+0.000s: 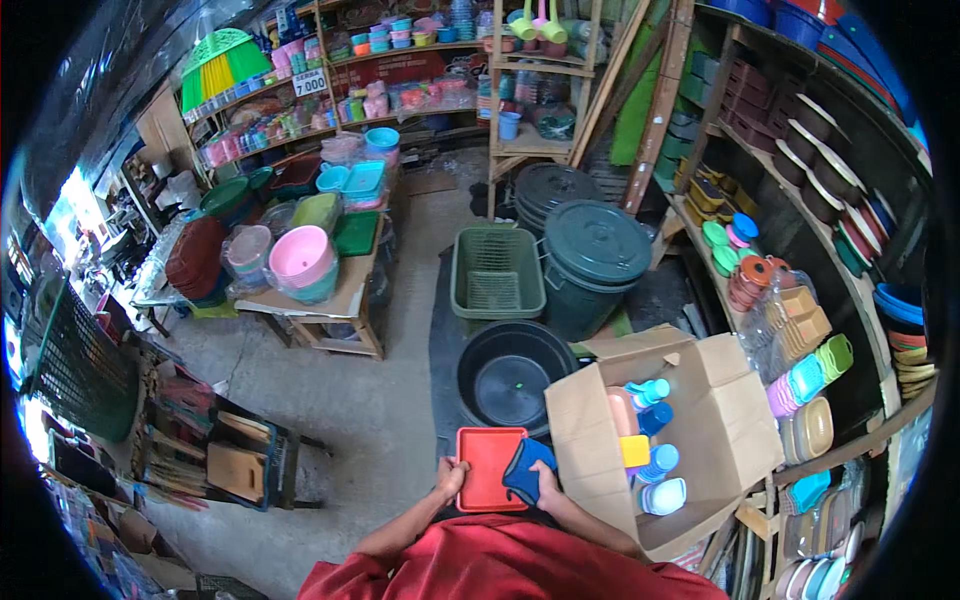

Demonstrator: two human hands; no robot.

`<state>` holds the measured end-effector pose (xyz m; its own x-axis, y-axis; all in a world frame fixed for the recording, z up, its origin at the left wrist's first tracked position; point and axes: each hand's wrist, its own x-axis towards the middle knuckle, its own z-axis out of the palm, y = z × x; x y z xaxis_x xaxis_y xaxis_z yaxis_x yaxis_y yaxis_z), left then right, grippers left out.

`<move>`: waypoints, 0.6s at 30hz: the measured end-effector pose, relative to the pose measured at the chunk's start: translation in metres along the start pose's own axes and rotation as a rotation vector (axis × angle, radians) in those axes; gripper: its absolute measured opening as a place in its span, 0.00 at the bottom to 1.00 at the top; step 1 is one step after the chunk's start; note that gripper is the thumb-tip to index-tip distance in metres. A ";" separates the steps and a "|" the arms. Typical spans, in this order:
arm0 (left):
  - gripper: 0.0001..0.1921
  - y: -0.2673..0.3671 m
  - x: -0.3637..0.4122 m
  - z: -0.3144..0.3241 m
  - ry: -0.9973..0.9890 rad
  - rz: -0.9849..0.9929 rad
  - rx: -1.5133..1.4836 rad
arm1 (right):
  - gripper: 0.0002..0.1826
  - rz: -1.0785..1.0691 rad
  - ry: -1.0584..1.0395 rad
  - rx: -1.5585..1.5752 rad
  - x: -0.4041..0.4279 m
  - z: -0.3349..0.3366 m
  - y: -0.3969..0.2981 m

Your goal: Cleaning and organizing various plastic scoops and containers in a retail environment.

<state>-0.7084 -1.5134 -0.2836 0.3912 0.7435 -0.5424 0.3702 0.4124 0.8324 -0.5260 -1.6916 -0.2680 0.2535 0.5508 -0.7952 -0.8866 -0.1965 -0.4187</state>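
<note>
A red rectangular plastic tray (487,466) is held level in front of my red shirt. My left hand (452,478) grips its left edge, thumb on top. In my right hand (547,484) is a blue cloth (525,469) with dark edging, which lies over the tray's right side. Whether my right fingers also touch the tray is hidden. Just to the right stands an open cardboard box (675,510) holding plastic containers in blue, a white one, a yellow one (635,451) and a pinkish tray (622,412).
Ahead are a round black basin (516,373), a green rectangular basket (498,272) and a lidded dark green bin (597,244). A wooden table (337,285) with plastic ware stands ahead left. Shelves line the right side; a rack (281,457) with wooden boards is at left.
</note>
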 end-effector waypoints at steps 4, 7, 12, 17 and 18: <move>0.28 0.045 0.025 -0.068 -0.008 -0.012 0.015 | 0.26 -0.131 0.062 0.102 0.034 0.079 0.018; 0.27 0.069 0.053 -0.110 -0.037 0.001 -0.095 | 0.24 -0.192 0.179 0.148 0.062 0.133 0.027; 0.25 0.101 0.101 -0.169 -0.079 -0.041 -0.095 | 0.20 -0.280 0.192 0.006 0.103 0.201 0.014; 0.23 0.116 0.168 -0.196 -0.079 -0.022 -0.165 | 0.19 -0.370 0.244 -0.003 0.153 0.261 -0.008; 0.23 0.125 0.181 -0.200 -0.069 -0.043 -0.151 | 0.19 -0.356 0.240 -0.006 0.164 0.274 -0.018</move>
<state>-0.7596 -1.2226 -0.2550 0.4367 0.6874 -0.5803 0.2591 0.5216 0.8129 -0.5744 -1.3754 -0.2713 0.6267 0.3806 -0.6800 -0.7256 -0.0330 -0.6873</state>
